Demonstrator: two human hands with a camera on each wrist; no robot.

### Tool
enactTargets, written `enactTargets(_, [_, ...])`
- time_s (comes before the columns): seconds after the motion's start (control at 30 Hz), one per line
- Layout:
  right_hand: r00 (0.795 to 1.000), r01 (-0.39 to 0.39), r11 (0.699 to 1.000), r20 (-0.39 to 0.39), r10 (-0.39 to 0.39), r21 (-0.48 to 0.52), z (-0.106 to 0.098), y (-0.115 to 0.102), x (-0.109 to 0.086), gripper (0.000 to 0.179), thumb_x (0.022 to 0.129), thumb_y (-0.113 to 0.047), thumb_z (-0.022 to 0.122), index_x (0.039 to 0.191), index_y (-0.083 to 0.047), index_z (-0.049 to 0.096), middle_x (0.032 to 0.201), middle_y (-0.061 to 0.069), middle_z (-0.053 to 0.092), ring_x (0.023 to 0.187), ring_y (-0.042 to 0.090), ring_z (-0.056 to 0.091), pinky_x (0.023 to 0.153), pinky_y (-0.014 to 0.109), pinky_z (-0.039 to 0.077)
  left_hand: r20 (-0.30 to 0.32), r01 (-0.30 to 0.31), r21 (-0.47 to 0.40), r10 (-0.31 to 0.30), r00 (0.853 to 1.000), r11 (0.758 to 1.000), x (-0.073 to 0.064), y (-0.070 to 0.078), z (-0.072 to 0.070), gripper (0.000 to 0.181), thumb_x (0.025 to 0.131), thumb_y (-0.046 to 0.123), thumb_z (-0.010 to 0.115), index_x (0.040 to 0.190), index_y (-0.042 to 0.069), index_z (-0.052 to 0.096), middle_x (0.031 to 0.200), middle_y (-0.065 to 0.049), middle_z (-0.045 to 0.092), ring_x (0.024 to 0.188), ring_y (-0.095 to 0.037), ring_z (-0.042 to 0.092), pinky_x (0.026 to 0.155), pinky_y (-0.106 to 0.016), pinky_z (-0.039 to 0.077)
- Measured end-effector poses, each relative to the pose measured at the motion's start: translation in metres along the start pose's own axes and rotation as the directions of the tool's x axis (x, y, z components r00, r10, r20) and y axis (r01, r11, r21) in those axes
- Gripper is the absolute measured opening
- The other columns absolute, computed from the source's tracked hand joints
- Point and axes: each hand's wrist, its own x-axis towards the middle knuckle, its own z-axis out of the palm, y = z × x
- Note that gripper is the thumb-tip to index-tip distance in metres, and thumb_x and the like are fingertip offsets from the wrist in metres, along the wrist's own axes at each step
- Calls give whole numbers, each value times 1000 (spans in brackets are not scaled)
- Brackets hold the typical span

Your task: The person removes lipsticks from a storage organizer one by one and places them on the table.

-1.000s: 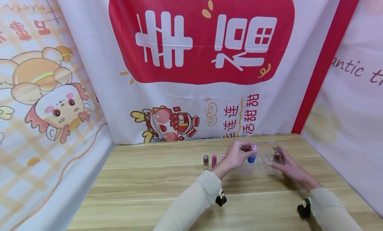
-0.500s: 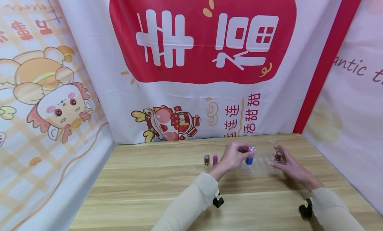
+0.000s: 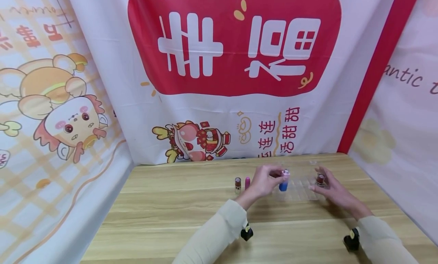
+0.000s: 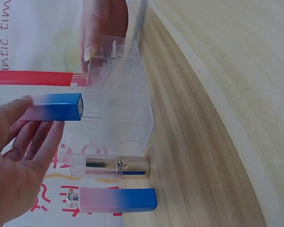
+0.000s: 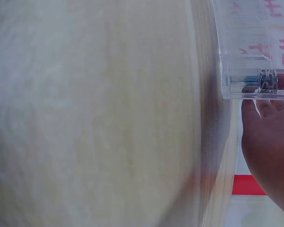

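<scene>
My left hand (image 3: 265, 181) pinches a pink-to-blue lipstick tube (image 4: 61, 107) between thumb and fingers, upright over the left part of a clear divided organizer (image 3: 297, 193). The tube's blue end points down, and its pink end is partly covered by the fingers. At the organizer's right end, my right hand (image 3: 333, 190) grips the box, with the thumb in front and fingers behind. A dark red lipstick (image 3: 320, 178) stands in the end compartment beside that hand; the right wrist view shows it through the clear wall (image 5: 227, 90).
Left of the organizer, a lipstick with a brown top (image 3: 237, 185) and a bright pink tube (image 3: 247, 183) stand on the wooden table (image 3: 171, 211). In the left wrist view, a clear-and-gold tube (image 4: 102, 165) and another pink-to-blue tube (image 4: 118, 200) stand beside the box.
My left hand has moved slightly left and lower with the pink-to-blue lipstick tube. My right hand keeps its grip on the organizer.
</scene>
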Motion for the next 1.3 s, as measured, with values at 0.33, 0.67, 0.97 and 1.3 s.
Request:
enactTargets(0.33, [1000, 23, 1000, -11, -23, -1, 0, 2, -1, 94, 101, -30, 67, 162, -3, 0, 161, 34, 19, 144, 60, 20, 110, 78, 23, -1, 24, 12, -24, 1000, 1000, -9, -1, -11, 25, 91, 20, 79, 115, 14, 77, 95, 10, 75, 81, 0, 66, 74, -17, 57])
enactTargets(0.67, [1000, 5, 1000, -3, -5, -6, 1, -3, -1, 96, 100, -31, 67, 162, -1, 0, 161, 36, 17, 144, 61, 18, 108, 80, 22, -11, 53, -5, -53, 999, 999, -21, -5, -23, 25, 91, 21, 78, 116, 15, 77, 94, 12, 72, 81, -2, 65, 71, -20, 58])
enactTargets(0.97, [1000, 7, 1000, -6, -7, -11, 0, 0, -1, 95, 101, -31, 66, 162, -5, 0, 160, 36, 19, 144, 60, 20, 107, 80, 24, -23, 35, 36, -35, 999, 999, -32, -6, -36, 25, 91, 24, 79, 115, 15, 77, 96, 11, 71, 83, -2, 65, 71, -20, 58])
enactTargets(1.3, [1000, 15, 1000, -7, -15, -11, 1, -1, -1, 95, 101, -31, 67, 162, -4, 0, 161, 35, 18, 144, 61, 19, 107, 81, 23, -23, 35, 56, -33, 999, 998, -44, -6, -60, 24, 89, 23, 81, 113, 17, 77, 101, 8, 74, 85, -4, 66, 74, -22, 58])
